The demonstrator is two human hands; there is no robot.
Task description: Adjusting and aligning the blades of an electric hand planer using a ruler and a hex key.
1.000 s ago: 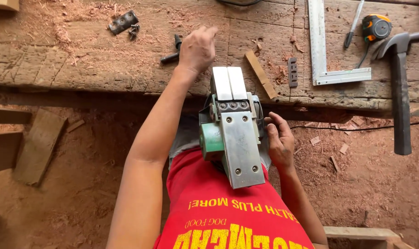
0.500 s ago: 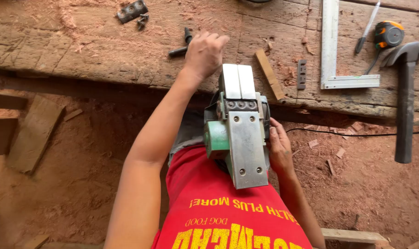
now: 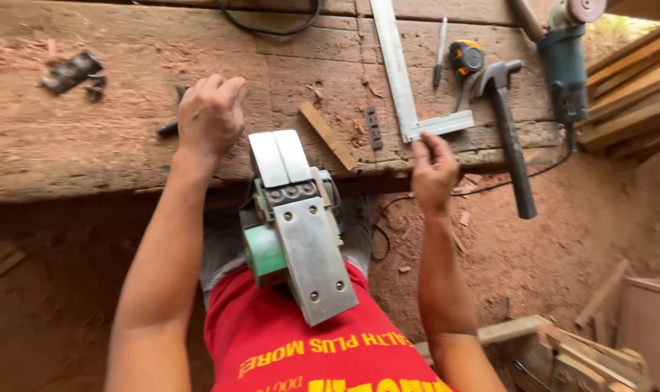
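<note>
Your left hand is up on the bench, knuckles toward the camera, fingers curled down over a small dark metal tool whose ends peek out on either side; whether you actually have it gripped I cannot tell. Your right hand sits at the bench's front edge, loosely open, fingertips touching the short arm of the steel square, nothing clasped in it. The electric planer lies sole-up on your lap, its nose tucked against the bench edge between your 2 arms, green housing on the left side, neither hand on it. Just beside the planer's nose a thin wooden strip lies at an angle, with a small dark metal plate next to it. Right of the square: a pen, a tape measure, then a hammer with its handle hanging past the edge. An angle grinder rests at the far right corner. Dark metal bits lie far left, in the sawdust
</note>
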